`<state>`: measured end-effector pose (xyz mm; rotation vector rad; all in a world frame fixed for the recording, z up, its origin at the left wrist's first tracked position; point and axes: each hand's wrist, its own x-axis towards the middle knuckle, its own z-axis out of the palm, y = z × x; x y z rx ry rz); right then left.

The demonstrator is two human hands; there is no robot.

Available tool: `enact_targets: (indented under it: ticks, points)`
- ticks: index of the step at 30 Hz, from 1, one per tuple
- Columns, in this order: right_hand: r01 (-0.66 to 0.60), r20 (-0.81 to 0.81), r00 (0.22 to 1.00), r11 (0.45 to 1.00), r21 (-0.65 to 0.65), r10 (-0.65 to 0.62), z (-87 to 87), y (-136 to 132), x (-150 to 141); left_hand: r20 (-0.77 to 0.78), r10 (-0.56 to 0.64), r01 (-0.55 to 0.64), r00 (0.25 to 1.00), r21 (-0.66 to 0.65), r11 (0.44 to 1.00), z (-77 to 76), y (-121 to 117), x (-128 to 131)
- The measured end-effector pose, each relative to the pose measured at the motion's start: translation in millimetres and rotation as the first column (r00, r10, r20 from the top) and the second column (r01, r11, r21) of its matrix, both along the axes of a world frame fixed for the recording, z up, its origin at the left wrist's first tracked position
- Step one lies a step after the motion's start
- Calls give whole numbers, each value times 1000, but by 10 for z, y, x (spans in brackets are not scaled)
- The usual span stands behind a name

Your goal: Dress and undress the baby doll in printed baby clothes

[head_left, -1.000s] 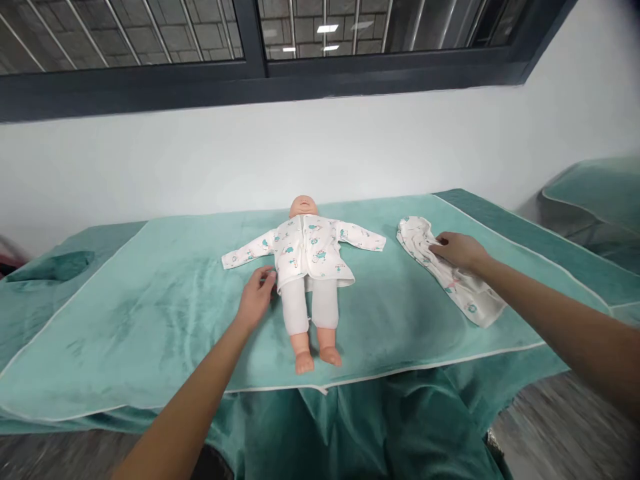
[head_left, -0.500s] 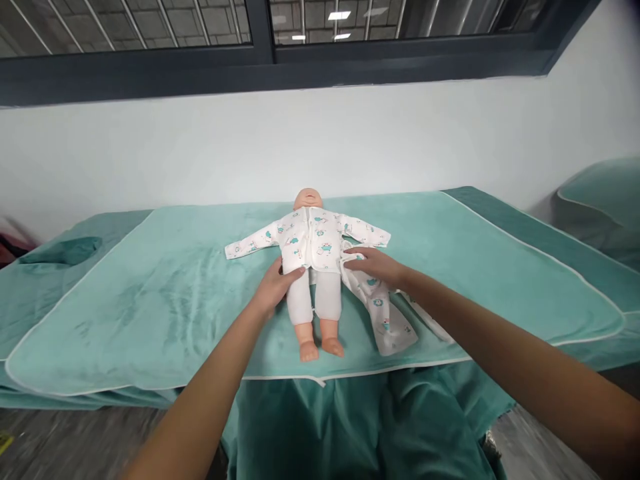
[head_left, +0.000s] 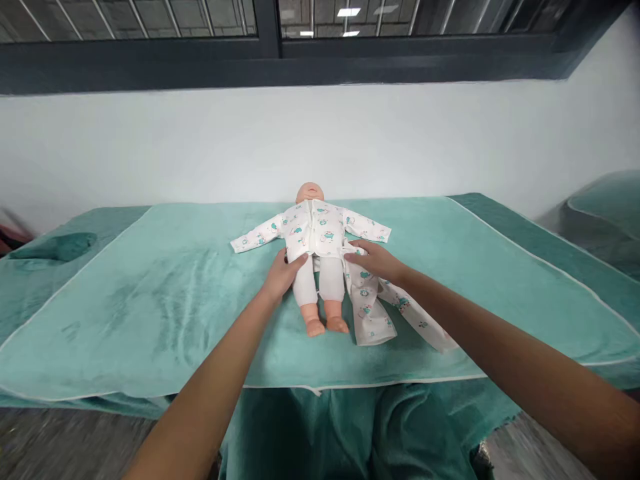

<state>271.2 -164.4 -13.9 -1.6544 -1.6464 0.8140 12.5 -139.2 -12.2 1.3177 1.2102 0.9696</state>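
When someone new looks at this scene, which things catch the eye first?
Probably the baby doll, lying on its back in a white patterned jacket, mid-bed on the pale green blanket. Next, the matching patterned trousers, spread beside its legs, with the right hand gripping their top.

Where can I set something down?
The pale green plush blanket is bare left of your left hand and beyond your right forearm. Crowded: the middle, with the baby doll in white clothes and white printed garment at your right hand.
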Motion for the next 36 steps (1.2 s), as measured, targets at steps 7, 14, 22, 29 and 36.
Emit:
enact_targets:
  ticks: [7, 14, 22, 29, 36]
  points:
    - [-158, 394, 915, 975, 156, 86, 171, -345, 283, -173, 179, -168, 969, 78, 983, 3, -133, -231]
    - [-375, 475, 864, 845, 382, 168, 693, -594, -114, -263, 8, 144, 965, 555, 819, 493, -475, -81]
    - [-437, 259, 898, 775, 457, 355, 1572, -810, -581, -208, -82, 187, 975, 561, 806, 1288, -933, -112]
    - [-551, -136, 789, 788, 275, 599, 1818, -986, -603, 302, -8, -121, 953, 405, 906, 1498, -1146, -408]
    - [-407, -371, 755, 830, 381, 541, 1762, -1236, -963, 398, -234, 136, 887, 259, 956, 1497, -1290, -659]
